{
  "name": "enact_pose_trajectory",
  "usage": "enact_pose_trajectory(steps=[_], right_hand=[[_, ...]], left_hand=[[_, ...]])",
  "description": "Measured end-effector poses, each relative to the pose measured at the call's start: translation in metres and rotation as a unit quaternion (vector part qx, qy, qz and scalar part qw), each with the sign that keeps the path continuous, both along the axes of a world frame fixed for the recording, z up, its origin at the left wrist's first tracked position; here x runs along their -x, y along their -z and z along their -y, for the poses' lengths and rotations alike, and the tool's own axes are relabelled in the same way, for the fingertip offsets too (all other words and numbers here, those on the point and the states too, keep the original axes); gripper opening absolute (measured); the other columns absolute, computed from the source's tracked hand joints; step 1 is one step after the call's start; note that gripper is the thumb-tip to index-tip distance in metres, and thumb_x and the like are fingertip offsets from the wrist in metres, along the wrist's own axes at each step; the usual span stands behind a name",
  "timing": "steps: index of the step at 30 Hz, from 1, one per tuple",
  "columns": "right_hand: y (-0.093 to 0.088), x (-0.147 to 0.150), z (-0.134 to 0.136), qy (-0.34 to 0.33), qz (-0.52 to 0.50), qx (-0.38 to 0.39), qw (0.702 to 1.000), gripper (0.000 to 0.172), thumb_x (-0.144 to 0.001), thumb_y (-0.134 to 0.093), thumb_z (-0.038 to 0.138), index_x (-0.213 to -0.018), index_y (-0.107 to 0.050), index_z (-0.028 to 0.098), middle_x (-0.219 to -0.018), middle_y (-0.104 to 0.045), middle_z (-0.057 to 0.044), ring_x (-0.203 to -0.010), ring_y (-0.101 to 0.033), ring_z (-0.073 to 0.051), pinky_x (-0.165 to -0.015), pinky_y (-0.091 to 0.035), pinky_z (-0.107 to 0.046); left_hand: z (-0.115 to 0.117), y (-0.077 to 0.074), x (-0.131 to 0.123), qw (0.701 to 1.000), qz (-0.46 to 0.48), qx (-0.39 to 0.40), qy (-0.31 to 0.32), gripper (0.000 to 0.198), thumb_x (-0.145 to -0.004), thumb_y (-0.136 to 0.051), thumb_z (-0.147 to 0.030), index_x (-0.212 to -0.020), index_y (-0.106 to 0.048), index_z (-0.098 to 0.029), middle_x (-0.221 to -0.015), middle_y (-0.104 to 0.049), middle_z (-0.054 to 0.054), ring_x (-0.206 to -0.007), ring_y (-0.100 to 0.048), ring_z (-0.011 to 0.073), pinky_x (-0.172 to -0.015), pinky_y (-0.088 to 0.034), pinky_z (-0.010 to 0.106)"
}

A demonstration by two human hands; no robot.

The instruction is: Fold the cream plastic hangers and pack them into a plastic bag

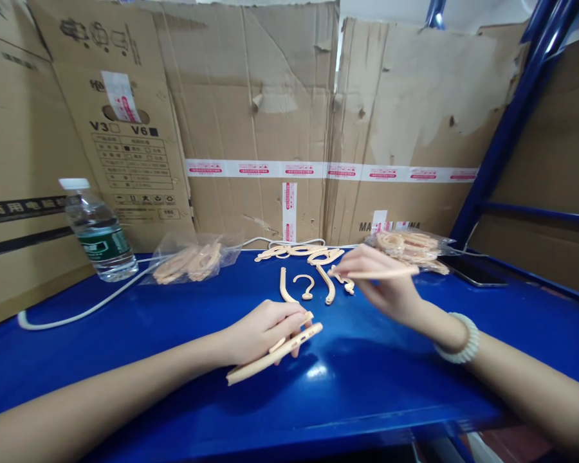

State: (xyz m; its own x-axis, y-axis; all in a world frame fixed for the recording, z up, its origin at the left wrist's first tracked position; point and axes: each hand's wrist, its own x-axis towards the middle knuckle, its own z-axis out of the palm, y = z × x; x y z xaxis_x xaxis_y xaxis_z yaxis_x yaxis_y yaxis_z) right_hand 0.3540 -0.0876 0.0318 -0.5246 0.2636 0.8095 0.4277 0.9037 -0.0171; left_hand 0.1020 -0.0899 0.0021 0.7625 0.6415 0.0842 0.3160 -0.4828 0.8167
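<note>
In the head view my left hand (265,331), low in the middle, is closed on a beige plastic hanger arm (275,358) with slots along its edge. A smaller beige bit shows at its fingertips. My right hand (379,276), slightly blurred, is raised to the right and grips another slim beige hanger arm (383,274). On the blue table between the hands lie a hanger hook (311,286), a curved arm (284,286) and a second curved arm (327,286). Small beige parts (348,285) lie partly behind my right hand.
More hanger pieces (294,251) lie at the back of the blue table (183,341). Clear bags of hanger parts stand left (188,260) and right (410,244). A water bottle (99,235), a white cable (96,313) and a phone (475,271) are around them. Cardboard (251,116) walls the back.
</note>
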Motion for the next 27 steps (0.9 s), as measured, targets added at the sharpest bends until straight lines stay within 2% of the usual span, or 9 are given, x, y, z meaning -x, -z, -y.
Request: enact_pose_trajectory(steps=[2,5,8,11,14,17,20,24,27], right_hand=[[-0.005,-0.012,-0.013,0.061,-0.078,0.046,0.994,0.018,-0.098,-0.048,0.024,-0.092,-0.065,0.021,-0.094,-0.066,-0.008,-0.089,-0.063,-0.021,-0.077,-0.052,-0.037],[-0.008,-0.030,-0.033,0.097,-0.128,0.181,0.970,0.014,-0.092,-0.055,0.032,-0.095,-0.061,0.019,-0.093,-0.066,-0.009,-0.083,-0.062,-0.022,-0.069,-0.051,-0.035],[0.000,-0.045,-0.048,0.118,-0.068,0.373,0.918,0.039,-0.084,-0.062,0.035,-0.116,-0.053,0.016,-0.076,-0.063,-0.002,-0.059,-0.056,-0.016,-0.051,-0.044,-0.027],[0.012,-0.051,-0.057,0.156,0.003,0.459,0.874,0.054,-0.080,-0.066,0.031,-0.127,-0.048,0.012,-0.065,-0.062,0.001,-0.052,-0.052,-0.014,-0.047,-0.038,-0.024],[0.020,-0.050,-0.060,0.175,0.020,0.476,0.861,0.065,-0.082,-0.066,0.028,-0.138,-0.041,0.009,-0.065,-0.065,0.000,-0.056,-0.057,-0.015,-0.052,-0.041,-0.025],[0.024,-0.046,-0.062,0.196,0.038,0.481,0.854,0.069,-0.085,-0.063,0.027,-0.144,-0.035,0.006,-0.070,-0.069,-0.003,-0.061,-0.062,-0.017,-0.056,-0.044,-0.026],[0.025,-0.044,-0.063,0.216,0.062,0.465,0.856,0.062,-0.086,-0.062,0.024,-0.140,-0.040,0.004,-0.071,-0.069,-0.005,-0.064,-0.064,-0.019,-0.059,-0.046,-0.027],[0.025,-0.042,-0.062,0.251,0.082,0.411,0.872,0.047,-0.085,-0.060,0.018,-0.130,-0.051,0.006,-0.070,-0.067,-0.005,-0.066,-0.064,-0.022,-0.063,-0.047,-0.031],[0.022,-0.034,-0.050,0.278,0.069,0.345,0.894,0.039,-0.090,-0.054,0.018,-0.128,-0.052,0.008,-0.081,-0.065,-0.009,-0.078,-0.063,-0.026,-0.074,-0.048,-0.037]], left_hand=[[-0.003,0.004,0.001,0.991,0.053,0.123,-0.005,0.041,-0.097,-0.039,-0.054,-0.091,-0.056,-0.017,-0.076,-0.069,0.004,-0.047,-0.056,0.0109,-0.047,-0.042,0.022],[-0.007,0.008,0.001,0.968,0.128,0.215,0.006,0.042,-0.091,-0.049,-0.059,-0.094,-0.053,-0.017,-0.083,-0.072,0.009,-0.054,-0.063,0.0140,-0.050,-0.045,0.024],[-0.006,0.007,-0.001,0.951,0.175,0.254,-0.001,0.036,-0.090,-0.056,-0.053,-0.093,-0.051,-0.018,-0.085,-0.074,0.010,-0.062,-0.067,0.0159,-0.058,-0.048,0.026],[-0.002,0.002,-0.003,0.945,0.190,0.261,-0.048,0.027,-0.088,-0.063,-0.042,-0.094,-0.053,-0.018,-0.090,-0.075,0.011,-0.072,-0.068,0.0177,-0.061,-0.049,0.026],[0.000,-0.004,-0.005,0.941,0.195,0.260,-0.097,0.019,-0.086,-0.065,-0.033,-0.094,-0.058,-0.017,-0.100,-0.073,0.011,-0.082,-0.068,0.0185,-0.063,-0.048,0.025],[-0.002,-0.008,-0.006,0.931,0.211,0.266,-0.132,0.012,-0.085,-0.064,-0.027,-0.089,-0.062,-0.016,-0.100,-0.071,0.009,-0.079,-0.066,0.0153,-0.061,-0.047,0.022],[-0.004,-0.010,-0.008,0.920,0.238,0.276,-0.147,0.007,-0.083,-0.064,-0.021,-0.083,-0.063,-0.014,-0.093,-0.070,0.007,-0.073,-0.064,0.0129,-0.059,-0.046,0.019],[-0.005,-0.008,-0.008,0.902,0.274,0.299,-0.151,0.005,-0.079,-0.064,-0.014,-0.083,-0.064,-0.015,-0.088,-0.071,0.006,-0.068,-0.065,0.0131,-0.060,-0.049,0.021],[-0.007,-0.005,-0.006,0.897,0.278,0.298,-0.170,0.007,-0.081,-0.062,-0.013,-0.086,-0.065,-0.015,-0.086,-0.071,0.006,-0.070,-0.065,0.0147,-0.062,-0.051,0.024]])
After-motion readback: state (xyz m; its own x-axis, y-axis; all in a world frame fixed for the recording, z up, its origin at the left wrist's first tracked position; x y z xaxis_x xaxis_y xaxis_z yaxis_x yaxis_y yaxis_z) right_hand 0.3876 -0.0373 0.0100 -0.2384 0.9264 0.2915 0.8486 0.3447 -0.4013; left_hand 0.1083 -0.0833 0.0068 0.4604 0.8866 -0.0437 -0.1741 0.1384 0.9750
